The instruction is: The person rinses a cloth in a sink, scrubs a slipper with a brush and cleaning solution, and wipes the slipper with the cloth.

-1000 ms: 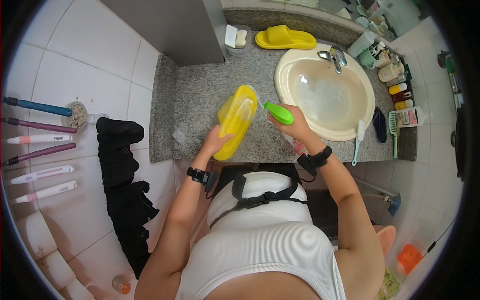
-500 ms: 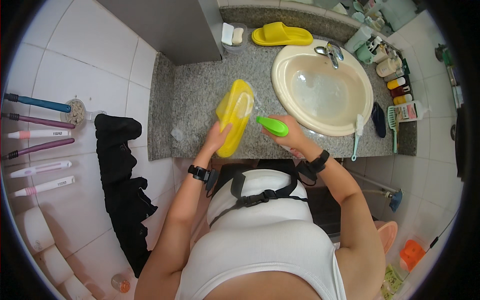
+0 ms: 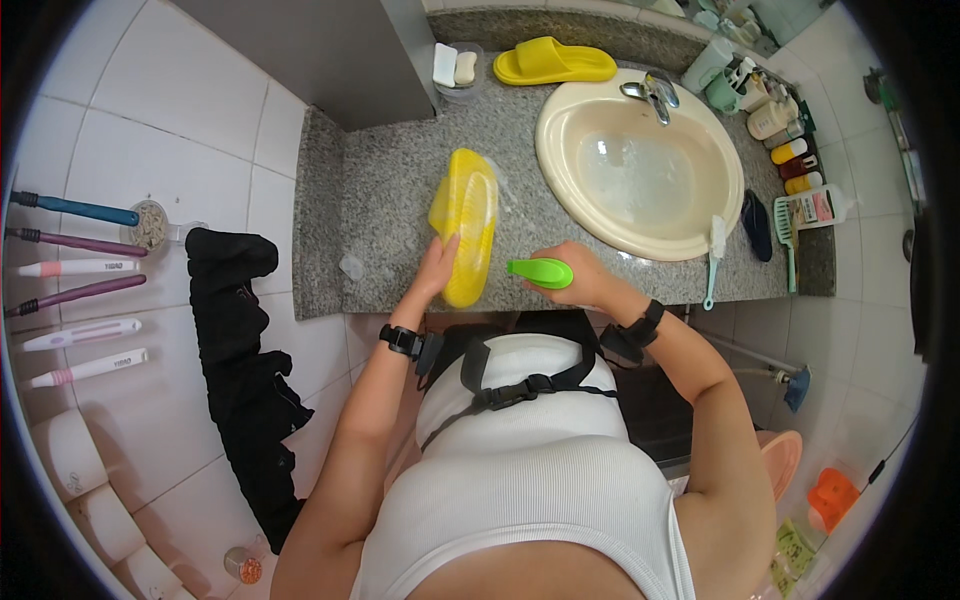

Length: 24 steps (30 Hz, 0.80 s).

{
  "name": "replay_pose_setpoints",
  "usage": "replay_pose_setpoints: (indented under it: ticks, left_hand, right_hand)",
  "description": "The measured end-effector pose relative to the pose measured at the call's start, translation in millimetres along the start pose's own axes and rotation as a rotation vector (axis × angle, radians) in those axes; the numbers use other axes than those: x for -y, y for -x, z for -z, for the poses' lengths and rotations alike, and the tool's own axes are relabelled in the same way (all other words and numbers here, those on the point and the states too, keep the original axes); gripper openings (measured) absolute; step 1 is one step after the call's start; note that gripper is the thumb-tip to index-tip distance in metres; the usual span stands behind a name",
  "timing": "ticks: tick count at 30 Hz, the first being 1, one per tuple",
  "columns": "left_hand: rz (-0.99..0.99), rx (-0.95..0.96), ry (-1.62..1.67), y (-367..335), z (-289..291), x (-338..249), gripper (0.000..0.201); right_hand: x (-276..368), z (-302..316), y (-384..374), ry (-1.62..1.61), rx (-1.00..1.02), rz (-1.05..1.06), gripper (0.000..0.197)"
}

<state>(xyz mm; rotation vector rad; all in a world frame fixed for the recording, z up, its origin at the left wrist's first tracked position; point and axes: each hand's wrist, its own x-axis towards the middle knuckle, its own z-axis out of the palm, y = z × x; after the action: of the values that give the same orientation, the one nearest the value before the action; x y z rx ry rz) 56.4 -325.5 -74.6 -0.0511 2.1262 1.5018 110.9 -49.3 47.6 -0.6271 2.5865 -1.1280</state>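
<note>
Over the granite counter, a yellow slipper (image 3: 470, 232) is tipped on its side, its sole turned toward the right and streaked with whitish foam. My left hand (image 3: 436, 268) grips it by its near left side. A short gap to the right, my right hand (image 3: 583, 275) is closed around a spray bottle (image 3: 541, 272); only its green head shows, with the nozzle facing the sole. The bottle's body is hidden under the hand. A second yellow slipper (image 3: 556, 62) lies at the back of the counter, beside the sink.
A cream sink (image 3: 560, 180) with a chrome faucet (image 3: 655, 95) holds cloudy water. On its near right rim rests a foamy brush (image 3: 714, 258). Further right are a green brush (image 3: 786, 240), a dark blue cloth-like item (image 3: 757, 227) and several bottles. Soap bars (image 3: 455, 68) sit at the back left.
The slipper has turned so more of its foamy sole shows. My right hand and the spray bottle have shifted slightly, and the bottle's lower part has gone out of sight.
</note>
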Motion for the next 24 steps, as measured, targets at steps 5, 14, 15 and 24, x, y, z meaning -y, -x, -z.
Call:
replay_pose_setpoints:
  ticks: [5, 14, 15, 24]
  left_hand:
    - [-0.007, 0.017, 0.095, 4.9, -3.3, -12.2, 0.046]
    - [-0.114, -0.004, -0.049, 4.4, -4.3, -2.6, 0.04]
    - [-0.099, -0.012, -0.05, 5.2, -4.8, -3.2, 0.041]
    - [-0.046, 0.017, -0.306, 29.8, -7.7, -9.1, 0.055]
  right_hand:
    - [-19.2, 3.8, -6.2, -0.046, -0.09, -0.079, 0.021]
    - [-22.3, 46.6, -50.2, -0.03, -0.354, -0.128, 0.02]
    - [-22.1, 46.3, -51.1, -0.03, -0.358, -0.128, 0.02]
    - [-17.6, 26.5, -44.9, -0.019, -0.322, -0.049, 0.019]
